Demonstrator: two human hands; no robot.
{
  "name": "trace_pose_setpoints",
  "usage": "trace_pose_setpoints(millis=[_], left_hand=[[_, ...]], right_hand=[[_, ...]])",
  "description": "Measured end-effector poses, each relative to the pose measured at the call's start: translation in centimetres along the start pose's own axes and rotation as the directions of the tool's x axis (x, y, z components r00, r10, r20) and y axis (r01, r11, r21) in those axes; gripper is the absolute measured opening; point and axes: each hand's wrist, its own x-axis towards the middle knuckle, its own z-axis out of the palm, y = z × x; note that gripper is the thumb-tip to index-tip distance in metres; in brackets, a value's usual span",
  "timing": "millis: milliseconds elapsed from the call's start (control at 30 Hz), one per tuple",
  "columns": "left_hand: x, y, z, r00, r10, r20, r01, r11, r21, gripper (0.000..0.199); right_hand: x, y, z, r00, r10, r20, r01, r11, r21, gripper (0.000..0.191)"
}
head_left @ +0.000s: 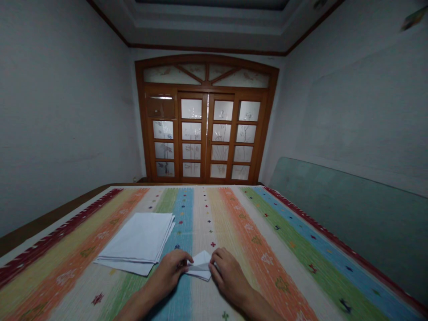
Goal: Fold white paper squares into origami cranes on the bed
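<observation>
A small folded white paper (200,266) lies on the striped cloth between my two hands, with a pointed top edge and layered flaps below. My left hand (173,268) pinches its left end between thumb and fingers. The right end is held by my right hand (224,270), fingers bent and pressed together at the edge. To the left of my left hand rests a stack of white square sheets (138,238), its edges slightly fanned out.
The colourful striped cloth (264,249) covers the table. A pale green board (347,214) stands along the right side by the wall. Beyond the far table edge are wooden doors with glass panes (207,133).
</observation>
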Motion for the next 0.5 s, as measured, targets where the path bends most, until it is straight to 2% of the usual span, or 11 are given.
trace_pose_setpoints(millis=[267, 500], left_hand=[[0.32, 0.07, -0.42, 0.989, -0.148, 0.016, 0.148, 0.988, -0.046, 0.018], [0.43, 0.05, -1.04, 0.983, -0.176, 0.045, 0.180, 0.976, -0.122, 0.023]], right_hand=[[-0.15, 0.32, 0.38, 0.999, -0.049, -0.013, 0.049, 0.997, -0.052, 0.009], [-0.06, 0.21, 0.31, 1.000, 0.016, 0.000, -0.016, 1.000, -0.019, 0.009]])
